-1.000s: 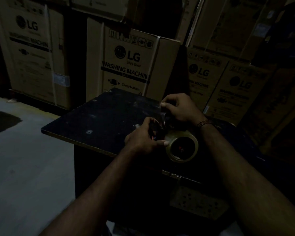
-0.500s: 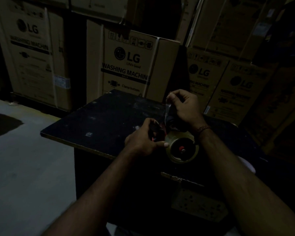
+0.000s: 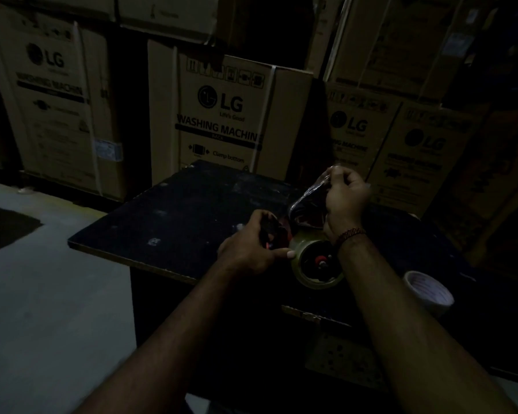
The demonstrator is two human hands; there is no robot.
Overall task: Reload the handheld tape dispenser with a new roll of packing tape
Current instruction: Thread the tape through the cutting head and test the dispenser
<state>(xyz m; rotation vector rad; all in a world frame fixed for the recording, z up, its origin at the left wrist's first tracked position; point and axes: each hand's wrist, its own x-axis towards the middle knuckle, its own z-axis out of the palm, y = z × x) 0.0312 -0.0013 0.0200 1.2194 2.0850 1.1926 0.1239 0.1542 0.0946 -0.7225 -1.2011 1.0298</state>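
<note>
A clear packing tape roll (image 3: pixel 316 280) sits on the red hub of the handheld dispenser (image 3: pixel 281 231) over the dark table (image 3: pixel 174 222). My left hand (image 3: pixel 251 249) is closed around the dispenser's front part, thumb touching the roll's edge. My right hand (image 3: pixel 344 195) is raised behind the roll and pinches the free end of a clear tape strip (image 3: pixel 308 195) that stretches up from the dispenser. The dispenser body is mostly hidden by both hands in the dim light.
A white empty tape core (image 3: pixel 428 291) lies on the table to the right. Stacked washing machine cartons (image 3: pixel 222 115) stand behind and on both sides. Grey floor (image 3: pixel 42 294) lies to the left of the table's edge.
My right hand has lifted up and to the right, drawing the clear tape strip out longer. The left hand has stayed on the dispenser. The white core has come into view.
</note>
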